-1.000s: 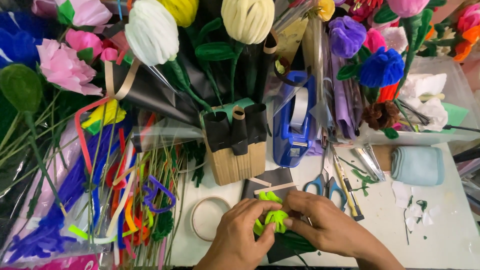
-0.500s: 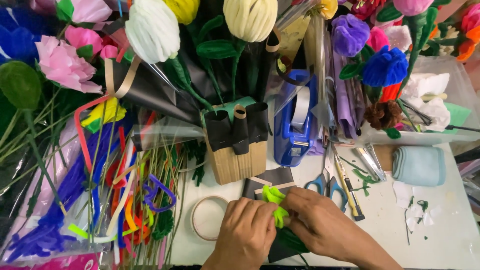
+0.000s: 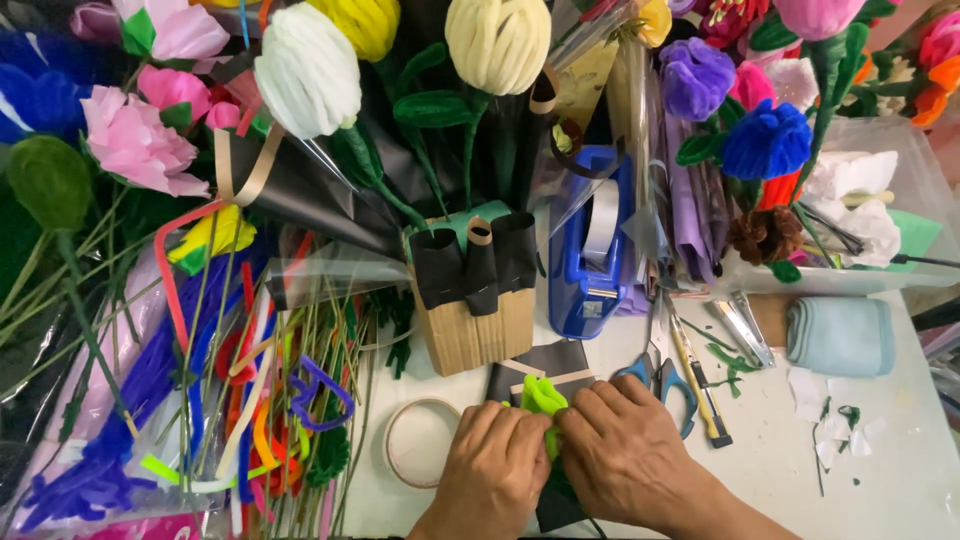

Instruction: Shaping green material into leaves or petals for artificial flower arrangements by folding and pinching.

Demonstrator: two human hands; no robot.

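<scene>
Your left hand [image 3: 497,462] and right hand [image 3: 622,455] are pressed together at the near edge of the table [image 3: 900,450], both pinched around a lime-green bloom [image 3: 543,400] of fuzzy wire; only its top lobes show above your fingers, and it sits over a black sheet [image 3: 545,365]. The bloom looks partly shaped: a few petals are bunched, but no stem or wrap shows on it, so most of the forming and finishing seems left. Half a second ago your hands were a little apart and more of the green showed between them; now the knuckles meet and cover most of it, and the right hand has slid left, toward the tape ring [image 3: 418,440]. That ring lies just left of your left hand. Right of your right hand are the scissors [image 3: 655,378] and a knife [image 3: 697,385], with a folded blue cloth [image 3: 840,335] farther right. Beyond them stand a wooden block [image 3: 470,325] and a blue tape dispenser [image 3: 590,255]. Loose coloured wires [image 3: 240,400] pile on the left, and finished flowers [image 3: 500,40] crowd the far side.
</scene>
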